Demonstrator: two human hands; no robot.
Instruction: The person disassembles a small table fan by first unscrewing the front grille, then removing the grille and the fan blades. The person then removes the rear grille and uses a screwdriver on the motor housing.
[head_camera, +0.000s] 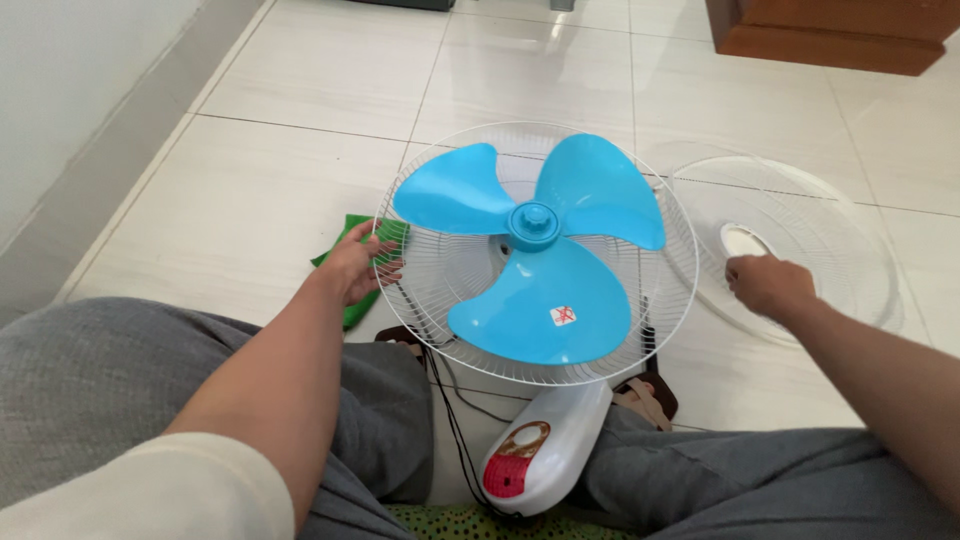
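Blue fan blades (535, 245) at centre, three of them, lying face-up inside white wire rear guard (440, 290) on tiled floor (300, 90). Left hand (360, 265) at nine o'clock of guard, fingers spread open, touching rim and green cloth (355, 300) beneath. Right hand (768, 285) at three o'clock, loosely curled, resting on loose front guard (850, 250); actual grip unclear. White base (550, 450) at six o'clock, between grey-trousered legs.

Small white-red sticker (564, 316) on blue blade (545, 300)
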